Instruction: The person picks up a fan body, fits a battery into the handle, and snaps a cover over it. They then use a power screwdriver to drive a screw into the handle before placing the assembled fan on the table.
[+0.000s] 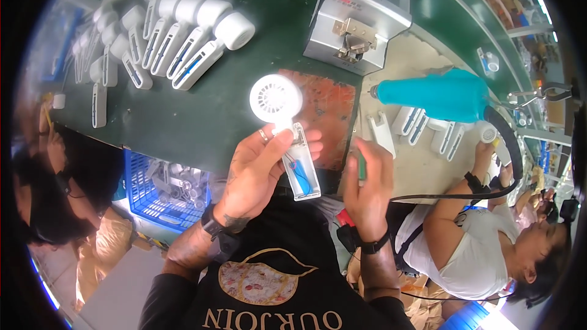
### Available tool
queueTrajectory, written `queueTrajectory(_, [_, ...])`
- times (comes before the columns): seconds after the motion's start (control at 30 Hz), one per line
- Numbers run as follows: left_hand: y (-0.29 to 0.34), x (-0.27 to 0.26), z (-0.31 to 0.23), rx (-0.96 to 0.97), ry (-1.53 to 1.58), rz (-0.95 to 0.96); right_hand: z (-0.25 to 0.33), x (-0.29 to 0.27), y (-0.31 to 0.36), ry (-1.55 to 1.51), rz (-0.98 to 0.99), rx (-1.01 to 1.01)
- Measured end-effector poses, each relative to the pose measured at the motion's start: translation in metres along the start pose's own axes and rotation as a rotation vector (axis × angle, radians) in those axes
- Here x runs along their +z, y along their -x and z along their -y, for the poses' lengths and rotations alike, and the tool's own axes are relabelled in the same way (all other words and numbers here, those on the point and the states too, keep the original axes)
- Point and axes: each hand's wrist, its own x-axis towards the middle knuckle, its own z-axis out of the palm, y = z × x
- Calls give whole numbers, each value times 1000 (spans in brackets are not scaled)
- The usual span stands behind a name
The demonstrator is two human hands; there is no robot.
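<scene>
"Where is the fan [278, 105] now?"

"In the left hand [254, 170], gripped at the neck: the thumb lies across it, and fingertips show past the far side of the handle [310, 182]."

"Which way does it point?"

"The round head is beyond the grip, away from the person's body. The long axis runs from there back toward the chest, leaning a little, so the handle's end sits nearer the body and slightly to the right."

"Which face is up?"

"The grille, and the open side of the handle, with blue wire [301, 177] inside, just right of the thumb."

"And the right hand [370, 186]?"

"To the right of the grip, apart from the fan, its fingers closed around a slim green piece [361, 168]."

"What else is around the grip?"

"A reddish mat [335, 116] beyond it to the right, white fans [191, 47] farther off to the left, a blue basket [137, 198] left of the wrist."
</scene>
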Motion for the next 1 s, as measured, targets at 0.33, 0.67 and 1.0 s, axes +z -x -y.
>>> queueTrajectory(0.33, [-2, 15, 7, -97, 71, 12, -28, 2, 1, 396, -121, 107])
queueTrajectory(0.67, [-2, 12, 13, -114, 187, 21, 25, -13, 13, 7, -92, 162])
queueTrajectory(1.0, [-7, 12, 15, -122, 197, 21, 61, -4, -2, 15, 51, -88])
